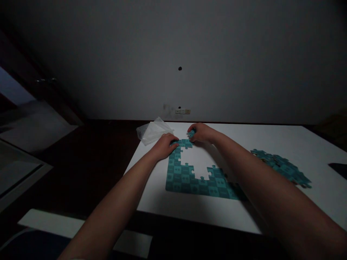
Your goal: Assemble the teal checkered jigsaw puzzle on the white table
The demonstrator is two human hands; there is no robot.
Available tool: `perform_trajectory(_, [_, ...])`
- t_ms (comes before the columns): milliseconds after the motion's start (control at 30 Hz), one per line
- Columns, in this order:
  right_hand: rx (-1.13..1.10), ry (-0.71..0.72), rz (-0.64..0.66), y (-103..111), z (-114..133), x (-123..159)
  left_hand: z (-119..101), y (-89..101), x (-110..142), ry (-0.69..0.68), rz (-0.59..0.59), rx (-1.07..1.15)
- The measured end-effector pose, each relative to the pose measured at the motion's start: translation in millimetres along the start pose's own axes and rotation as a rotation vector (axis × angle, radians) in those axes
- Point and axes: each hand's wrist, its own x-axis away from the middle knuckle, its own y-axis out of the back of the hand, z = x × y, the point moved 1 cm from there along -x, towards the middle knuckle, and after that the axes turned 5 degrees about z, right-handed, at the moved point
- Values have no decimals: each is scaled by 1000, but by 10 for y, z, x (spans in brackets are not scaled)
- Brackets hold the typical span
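A teal jigsaw puzzle [189, 185], partly joined, lies on the white table; its left side, bottom and part of its top edge are linked around a bare gap. My left hand [165, 146] rests at the puzzle's top left corner, thumb and fingers apart and touching the pieces there. Just past the right end of the top row, my right hand [202, 133] pinches a teal puzzle piece [191, 133], slightly above the table. My right forearm covers the puzzle's right part.
A heap of loose teal pieces [284, 168] lies to the right of my right forearm. Behind my left hand, a clear plastic bag [154, 131] hangs partly over the table's left edge. A dark object [338, 169] sits at the far right. A wall rises behind the white table [211, 213].
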Motion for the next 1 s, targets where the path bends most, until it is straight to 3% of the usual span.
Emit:
perform_trajectory(300, [162,-61,33,-32,198,8,-25,-28,7,29,-7,-22])
perform_trajectory(500, [314,13,-97,-36,248,143,-65,-37,8,39,-1,-47])
perform_trajectory(667, [262,58,-181,-92,42,479,-75,-44,-15,49,-7,-61])
perform_trajectory(800, [95,74,-241,-176,-216,703,-149,-33,-2,86,-4,-104])
perform_trajectory(1000, [-220,112,-218,-293,-473,766,-309,-34,-50,124,63,-202])
